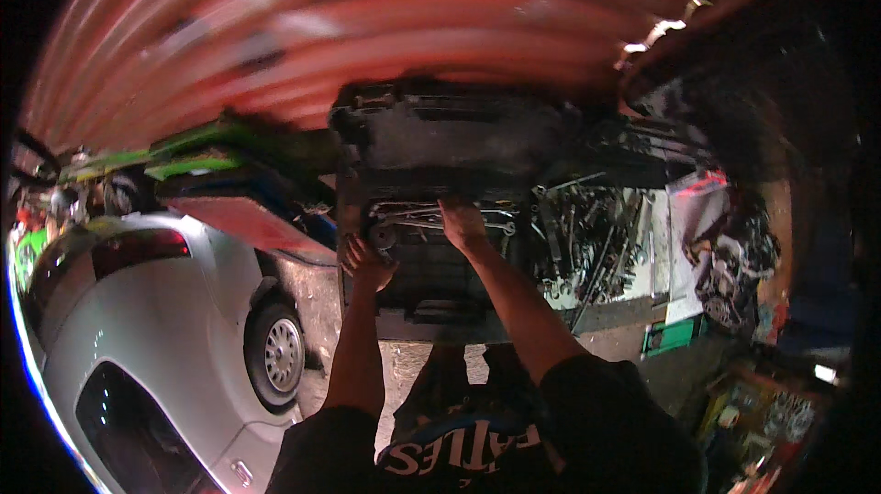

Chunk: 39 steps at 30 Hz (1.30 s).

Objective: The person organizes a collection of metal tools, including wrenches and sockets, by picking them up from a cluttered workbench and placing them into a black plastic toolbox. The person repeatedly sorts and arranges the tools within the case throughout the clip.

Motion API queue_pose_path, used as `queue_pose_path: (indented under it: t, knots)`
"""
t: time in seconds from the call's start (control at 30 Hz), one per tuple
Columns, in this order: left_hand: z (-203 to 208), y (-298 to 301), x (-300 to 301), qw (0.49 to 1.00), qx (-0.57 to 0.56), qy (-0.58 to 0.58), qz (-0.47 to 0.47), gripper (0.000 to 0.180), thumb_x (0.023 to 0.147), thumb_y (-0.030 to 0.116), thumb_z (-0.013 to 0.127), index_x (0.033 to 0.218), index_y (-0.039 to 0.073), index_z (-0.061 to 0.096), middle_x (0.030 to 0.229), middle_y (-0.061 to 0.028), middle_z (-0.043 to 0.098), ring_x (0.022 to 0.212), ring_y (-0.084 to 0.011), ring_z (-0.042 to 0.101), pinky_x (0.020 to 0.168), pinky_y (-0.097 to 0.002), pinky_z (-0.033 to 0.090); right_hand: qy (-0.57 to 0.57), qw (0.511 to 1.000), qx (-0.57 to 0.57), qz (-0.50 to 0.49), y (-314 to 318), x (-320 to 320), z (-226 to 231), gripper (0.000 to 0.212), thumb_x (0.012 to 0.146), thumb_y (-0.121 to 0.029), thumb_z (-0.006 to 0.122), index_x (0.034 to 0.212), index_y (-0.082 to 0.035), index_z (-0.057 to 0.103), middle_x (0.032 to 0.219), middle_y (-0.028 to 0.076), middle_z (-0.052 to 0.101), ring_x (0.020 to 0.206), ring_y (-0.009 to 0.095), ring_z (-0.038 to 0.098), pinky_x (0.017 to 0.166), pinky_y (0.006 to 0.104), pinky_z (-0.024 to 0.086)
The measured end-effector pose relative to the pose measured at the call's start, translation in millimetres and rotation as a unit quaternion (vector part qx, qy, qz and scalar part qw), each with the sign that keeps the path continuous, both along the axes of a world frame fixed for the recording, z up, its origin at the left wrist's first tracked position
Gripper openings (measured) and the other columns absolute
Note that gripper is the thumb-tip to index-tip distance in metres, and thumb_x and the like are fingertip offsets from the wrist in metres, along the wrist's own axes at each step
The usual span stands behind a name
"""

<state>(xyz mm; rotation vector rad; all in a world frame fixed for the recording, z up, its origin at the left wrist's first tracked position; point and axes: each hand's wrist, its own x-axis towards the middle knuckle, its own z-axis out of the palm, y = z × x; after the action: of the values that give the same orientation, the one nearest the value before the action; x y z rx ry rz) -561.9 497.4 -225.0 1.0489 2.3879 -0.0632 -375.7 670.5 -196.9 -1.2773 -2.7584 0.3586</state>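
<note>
A red corrugated roof point(367, 26) is seen arching over the whole scene, blurred by motion. Below it, at the left, a white car point(156, 310) is parked, with one wheel point(275, 353) in view. At the centre a dark, greasy vehicle underside point(440, 140) is raised overhead, and both bare arms are stretched up to it from the lower edge. To the right, a cluttered tool rack point(587, 241) of spanners and bars is hung beside it, with a small green box point(674, 335) lower down.

The right hand point(462, 223) is laid on a run of metal rods point(413, 216) at the front edge of the underside; its grip appears closed over them, though the fingers are partly hidden. The left hand point(365, 262) is curled just beside a round dark fitting point(384, 235), touching or almost touching it; whether its grip is closed on anything cannot be told.

For the work in hand to be done well, the rods are best held steady by the right hand while the fitting is worked by the left. A firm grip is likely called for, since the surfaces look oily, and the face is best kept out from under loose parts.
</note>
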Motion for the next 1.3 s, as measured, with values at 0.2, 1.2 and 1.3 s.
queue_pose_path:
  t: [0.2, 1.2, 1.3]
  knots:
    - [-15, -14, -3, 0.996, 0.072, -0.017, -0.041, 0.132, 0.066, 0.063, 0.072, 0.146, 0.003, -0.014, 0.154, -0.0214, -0.004, 0.142, -0.0425, 0.006, 0.11, -0.0619, 0.013, 0.0, 0.997, -0.063, -0.039, -13, 67, 24, 0.034, 0.086, -0.019, 0.055, 0.117, -0.005, 0.054, 0.102, 0.017, 0.061, 0.093, 0.035, 0.061, 0.08, 0.0451, 0.051]
    - [16, 87, 333, 0.972, 0.085, -0.091, -0.198, 0.032, 0.088, 0.023, 0.047, 0.113, 0.005, 0.057, 0.102, -0.0185, 0.066, 0.094, -0.0385, 0.064, 0.078, -0.0489, 0.053, 0.039, 0.973, -0.159, -0.16, -55, 301, 51, 0.028, 0.078, -0.015, 0.057, 0.105, -0.007, 0.06, 0.1, 0.02, 0.064, 0.098, 0.041, 0.058, 0.088, 0.0508, 0.045]
    - [17, 104, 328, 0.984, 0.036, -0.085, -0.153, 0.031, 0.087, 0.025, 0.049, 0.11, 0.006, 0.06, 0.104, -0.0183, 0.066, 0.096, -0.0379, 0.064, 0.077, -0.0482, 0.054, -0.029, 0.987, -0.131, -0.083, -45, 304, 47, 0.043, 0.077, -0.021, 0.06, 0.118, -0.009, 0.056, 0.103, 0.019, 0.064, 0.096, 0.034, 0.062, 0.082, 0.0464, 0.047]
